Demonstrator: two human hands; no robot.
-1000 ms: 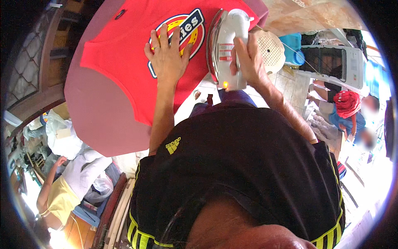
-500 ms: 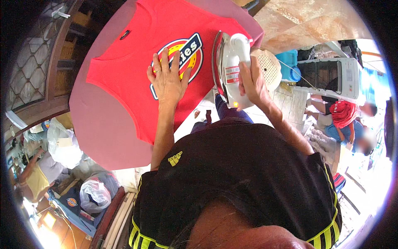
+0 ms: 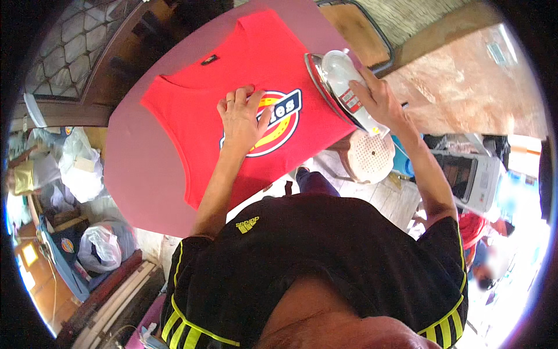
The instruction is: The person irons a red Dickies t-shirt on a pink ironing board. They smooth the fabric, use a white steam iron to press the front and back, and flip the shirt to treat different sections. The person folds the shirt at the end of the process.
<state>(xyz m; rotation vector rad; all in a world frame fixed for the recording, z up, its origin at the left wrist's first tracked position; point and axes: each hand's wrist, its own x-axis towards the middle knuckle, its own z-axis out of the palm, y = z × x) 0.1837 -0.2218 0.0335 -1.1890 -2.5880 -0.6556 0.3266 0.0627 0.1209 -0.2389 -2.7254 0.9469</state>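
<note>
A red sleeveless shirt (image 3: 203,104) with a round printed emblem lies spread on a mauve ironing board (image 3: 136,174). My left hand (image 3: 241,116) lies flat on the emblem, fingers spread, pressing the cloth. My right hand (image 3: 378,99) grips the handle of a white clothes iron (image 3: 340,78), which stands tilted on its edge at the shirt's right side, its metal soleplate facing the shirt.
A round white perforated stool (image 3: 371,156) stands below the board's right edge. A white box-like appliance (image 3: 474,177) is at the right, with a person in red (image 3: 474,230) beyond. Plastic bags and clutter (image 3: 102,247) fill the left floor. A metal-framed wooden surface (image 3: 357,29) lies behind the board.
The view has tilted, so board and shirt show more fully. My left hand stays on the emblem. The iron in my right hand has stayed tilted at the shirt's right edge.
</note>
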